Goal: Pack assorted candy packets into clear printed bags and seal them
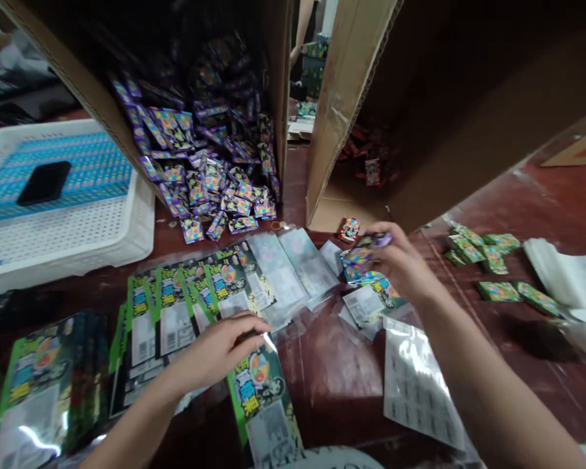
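My right hand (406, 264) is closed around small purple packets (366, 251), just in front of the right carton. My left hand (232, 342) pinches the top edge of a green-and-black printed pouch (266, 391), which lies at an angle near me. More printed pouches (176, 299) lie overlapped in a row beyond my left hand, followed by clear sleeves (278, 267). Beneath my right hand are a blue packet and a printed pouch (371, 303). A red packet (350, 229) sits just beyond.
A carton (73, 71) spills many purple packets (209, 176). Another carton (332, 124) holds red packets (372, 171). At left is a white basket (112, 221) with a black phone (45, 183). Green packets (493, 251) and a label sheet (417, 384) lie right.
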The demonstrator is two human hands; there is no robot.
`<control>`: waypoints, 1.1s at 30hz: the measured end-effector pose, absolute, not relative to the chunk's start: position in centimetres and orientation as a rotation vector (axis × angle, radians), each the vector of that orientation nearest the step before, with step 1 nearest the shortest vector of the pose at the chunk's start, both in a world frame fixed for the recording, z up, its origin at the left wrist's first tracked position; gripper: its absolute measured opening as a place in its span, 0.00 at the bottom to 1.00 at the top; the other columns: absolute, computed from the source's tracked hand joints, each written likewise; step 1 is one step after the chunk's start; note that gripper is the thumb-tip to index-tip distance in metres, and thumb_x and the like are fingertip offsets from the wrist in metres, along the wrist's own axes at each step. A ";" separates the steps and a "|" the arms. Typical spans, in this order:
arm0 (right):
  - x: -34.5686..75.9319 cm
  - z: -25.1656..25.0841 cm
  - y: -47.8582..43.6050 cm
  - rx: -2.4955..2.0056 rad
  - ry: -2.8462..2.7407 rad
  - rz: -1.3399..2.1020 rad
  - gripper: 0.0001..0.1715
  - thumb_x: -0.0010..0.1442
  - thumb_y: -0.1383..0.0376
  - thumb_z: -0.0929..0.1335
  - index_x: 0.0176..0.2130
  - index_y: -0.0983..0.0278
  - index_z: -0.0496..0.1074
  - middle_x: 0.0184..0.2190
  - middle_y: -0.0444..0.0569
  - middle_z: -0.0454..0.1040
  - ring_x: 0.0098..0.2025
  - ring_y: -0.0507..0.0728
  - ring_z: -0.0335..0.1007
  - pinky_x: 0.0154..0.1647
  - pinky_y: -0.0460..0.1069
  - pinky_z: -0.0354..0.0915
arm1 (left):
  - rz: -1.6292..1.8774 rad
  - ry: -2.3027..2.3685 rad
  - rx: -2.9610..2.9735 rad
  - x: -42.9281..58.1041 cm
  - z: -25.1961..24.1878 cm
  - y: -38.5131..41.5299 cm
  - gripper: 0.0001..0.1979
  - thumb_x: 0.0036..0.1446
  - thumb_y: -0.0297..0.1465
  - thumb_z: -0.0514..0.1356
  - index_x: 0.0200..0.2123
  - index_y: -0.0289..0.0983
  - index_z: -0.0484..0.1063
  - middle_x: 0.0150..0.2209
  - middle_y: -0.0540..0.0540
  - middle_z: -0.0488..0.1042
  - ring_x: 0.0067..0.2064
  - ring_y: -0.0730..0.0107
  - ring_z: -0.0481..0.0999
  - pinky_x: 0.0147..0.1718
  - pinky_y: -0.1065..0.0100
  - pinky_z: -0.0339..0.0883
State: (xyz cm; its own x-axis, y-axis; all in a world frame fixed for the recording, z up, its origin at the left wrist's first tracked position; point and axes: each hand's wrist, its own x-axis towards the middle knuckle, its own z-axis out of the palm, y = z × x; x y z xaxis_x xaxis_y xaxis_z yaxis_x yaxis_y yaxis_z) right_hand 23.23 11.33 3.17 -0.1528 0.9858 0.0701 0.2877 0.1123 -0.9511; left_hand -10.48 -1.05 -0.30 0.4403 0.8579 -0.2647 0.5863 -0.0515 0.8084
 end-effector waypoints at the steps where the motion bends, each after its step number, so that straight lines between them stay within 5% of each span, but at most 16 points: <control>1: 25.6 2.9 11.1 -1.306 -1.465 1.133 0.18 0.60 0.59 0.67 0.50 0.56 0.67 0.35 0.43 0.73 0.33 0.55 0.73 0.32 0.50 0.70 | 0.353 1.247 1.745 -10.5 -0.2 -1.0 0.13 0.68 0.37 0.55 0.50 0.46 0.77 0.49 0.48 0.79 0.49 0.63 0.78 0.51 0.62 0.69; 4: 30.4 1.8 12.3 -1.359 -1.614 1.183 0.17 0.59 0.54 0.72 0.45 0.57 0.70 0.34 0.43 0.75 0.31 0.54 0.72 0.33 0.50 0.70 | 0.306 1.241 1.754 -10.4 0.0 -0.8 0.14 0.68 0.40 0.55 0.51 0.45 0.76 0.50 0.46 0.78 0.50 0.62 0.77 0.52 0.60 0.69; 11: 30.9 -1.7 16.2 -1.160 -2.463 0.633 0.32 0.67 0.42 0.61 0.54 0.62 0.74 0.54 0.60 0.75 0.56 0.69 0.70 0.58 0.66 0.63 | 0.226 1.292 1.695 -10.4 0.7 -2.3 0.14 0.70 0.40 0.51 0.49 0.42 0.72 0.46 0.47 0.76 0.46 0.64 0.75 0.49 0.62 0.69; 18: 28.9 -4.1 15.4 -1.132 -2.740 0.021 0.58 0.56 0.31 0.64 0.67 0.67 0.61 0.65 0.65 0.66 0.59 0.77 0.62 0.55 0.69 0.60 | 0.639 1.579 1.400 -13.7 2.7 -4.6 0.14 0.62 0.44 0.61 0.43 0.42 0.73 0.35 0.48 0.74 0.34 0.66 0.75 0.32 0.68 0.72; 21: 28.5 -4.7 16.0 -1.047 -2.762 0.075 0.48 0.61 0.36 0.64 0.63 0.69 0.66 0.56 0.64 0.74 0.55 0.73 0.68 0.55 0.66 0.63 | 0.984 1.809 1.093 -15.2 3.7 -4.9 0.21 0.56 0.45 0.66 0.49 0.42 0.73 0.32 0.50 0.75 0.28 0.69 0.73 0.23 0.71 0.69; 25: 27.1 -3.1 14.4 -0.875 -2.574 0.136 0.36 0.63 0.45 0.68 0.58 0.69 0.71 0.53 0.63 0.76 0.54 0.70 0.71 0.58 0.65 0.63 | 1.356 1.900 0.840 -15.1 2.9 -5.3 0.19 0.54 0.42 0.67 0.47 0.40 0.75 0.31 0.51 0.75 0.26 0.73 0.72 0.23 0.74 0.68; 33: 20.6 0.1 4.2 -0.322 -2.522 0.747 0.36 0.60 0.53 0.74 0.63 0.58 0.67 0.58 0.56 0.73 0.57 0.66 0.69 0.57 0.64 0.68 | 1.465 1.746 0.607 -13.0 -2.0 -7.3 0.16 0.53 0.39 0.67 0.44 0.40 0.73 0.32 0.51 0.73 0.28 0.73 0.73 0.27 0.72 0.70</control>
